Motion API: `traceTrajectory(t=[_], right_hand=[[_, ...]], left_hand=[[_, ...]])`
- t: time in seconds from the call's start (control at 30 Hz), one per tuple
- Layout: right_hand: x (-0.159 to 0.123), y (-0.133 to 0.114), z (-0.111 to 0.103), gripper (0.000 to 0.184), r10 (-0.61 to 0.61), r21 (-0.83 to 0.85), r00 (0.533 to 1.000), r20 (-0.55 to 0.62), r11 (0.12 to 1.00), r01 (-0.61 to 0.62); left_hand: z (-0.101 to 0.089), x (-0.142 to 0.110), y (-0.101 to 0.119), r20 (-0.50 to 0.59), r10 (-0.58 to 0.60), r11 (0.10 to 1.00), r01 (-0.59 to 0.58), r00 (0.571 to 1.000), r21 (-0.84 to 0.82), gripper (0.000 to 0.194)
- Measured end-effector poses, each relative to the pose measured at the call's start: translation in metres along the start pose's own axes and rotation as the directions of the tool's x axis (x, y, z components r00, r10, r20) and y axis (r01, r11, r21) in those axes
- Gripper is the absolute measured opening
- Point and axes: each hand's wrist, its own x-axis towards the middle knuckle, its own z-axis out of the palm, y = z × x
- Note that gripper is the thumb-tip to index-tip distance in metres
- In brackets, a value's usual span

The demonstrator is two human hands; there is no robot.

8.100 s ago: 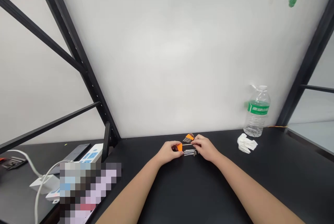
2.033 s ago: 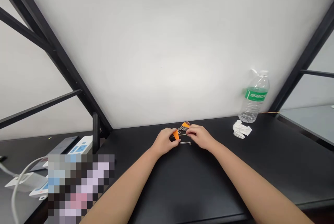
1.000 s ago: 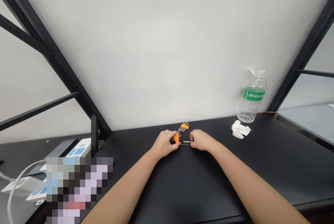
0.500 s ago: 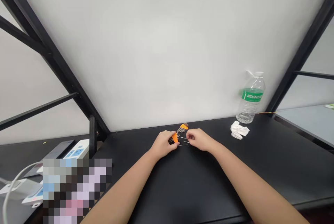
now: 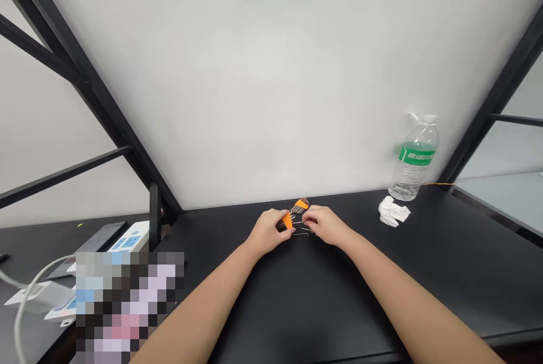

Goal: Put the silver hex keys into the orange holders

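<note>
My left hand (image 5: 270,232) is curled, with thumb and finger pinching the orange holder (image 5: 288,220) above the bench (image 5: 305,307). My right hand (image 5: 326,225) is nearly closed, pinching a thin key (image 5: 298,222) just right of the holder. I can't tell if they touch — it's too small to see. I think I should grip the holder tight so it can't wobble, and line the key up straight with it. A thin key could tip or slip, so slow and soft is best. My fingers should miss the bent key (image 5: 302,234) on the near side — and the far holder (image 5: 302,204) with its row of keys.
</note>
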Motion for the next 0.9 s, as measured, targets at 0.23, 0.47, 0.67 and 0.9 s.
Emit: traceTrajectory(t=[0.23, 0.47, 0.67, 0.9], right_hand=[[-0.001, -0.002, 0.0, 0.019, -0.033, 0.008, 0.999, -0.016, 0.999, 0.033], [-0.002, -0.003, -0.001, 0.02, -0.05, -0.003, 0.998, -0.033, 0.999, 0.05], [-0.004, -0.007, -0.003, 0.021, -0.1, -0.055, 0.995, -0.012, 0.994, 0.099], [-0.007, -0.012, -0.008, 0.022, -0.105, -0.062, 0.994, 0.021, 0.992, 0.106]], left_hand=[[-0.001, 0.0, 0.002, -0.018, -0.026, 1.0, 0.026, 0.999, 0.008, 0.039], [-0.001, -0.001, 0.002, -0.002, 0.01, 1.0, -0.01, 1.0, -0.004, 0.035], [-0.002, -0.001, 0.002, 0.014, 0.043, 0.999, -0.043, 0.999, 0.012, 0.037], [-0.003, -0.002, 0.002, -0.026, 0.043, 0.999, -0.043, 0.999, -0.025, 0.042]])
